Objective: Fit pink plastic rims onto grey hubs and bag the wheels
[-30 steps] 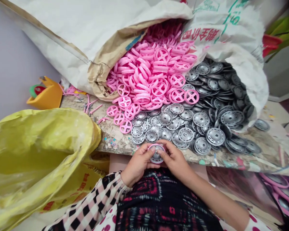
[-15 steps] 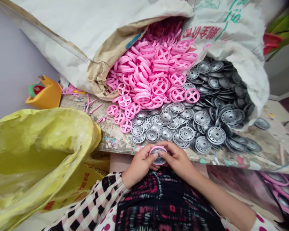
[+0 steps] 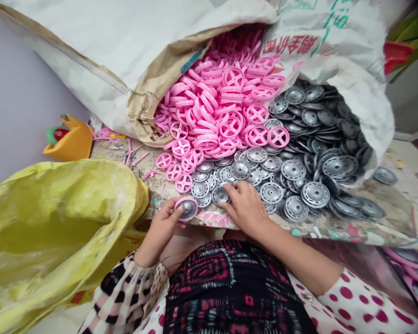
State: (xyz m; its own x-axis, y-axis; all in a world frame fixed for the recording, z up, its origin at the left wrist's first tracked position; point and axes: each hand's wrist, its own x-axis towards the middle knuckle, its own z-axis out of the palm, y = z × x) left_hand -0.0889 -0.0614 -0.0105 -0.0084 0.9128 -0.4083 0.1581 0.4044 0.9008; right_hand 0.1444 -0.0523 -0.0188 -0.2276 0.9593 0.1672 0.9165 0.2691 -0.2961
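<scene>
A toy wheel [image 3: 188, 209], made of a pink rim with a grey hubcap-like disc in it, is pinched by its left edge in my left hand [image 3: 165, 218]. It is held up just over the table's front edge. My right hand [image 3: 246, 206] reaches onto the near side of the heap of grey discs [image 3: 271, 192]. Its thumb and fingers are apart around the right edge of one grey disc [image 3: 220, 195], which still lies on the heap. Whether the fingertips grip it is unclear. Behind the discs spreads a pile of pink spoked rims [image 3: 209, 116].
The pink rims spill from a large white sack [image 3: 146, 104], the grey discs from another white sack [image 3: 379, 116]. A yellow bag [image 3: 121, 174] stands open at the left. Pink scraps and an orange piece [image 3: 73, 139] lie on the worn table [image 3: 153, 185]. More pink-rimmed wheels [image 3: 413, 264] sit lower right.
My hands have separated. The left has carried the pink-rimmed wheel leftward, and the right has let go of it and moved forward to the grey discs.
</scene>
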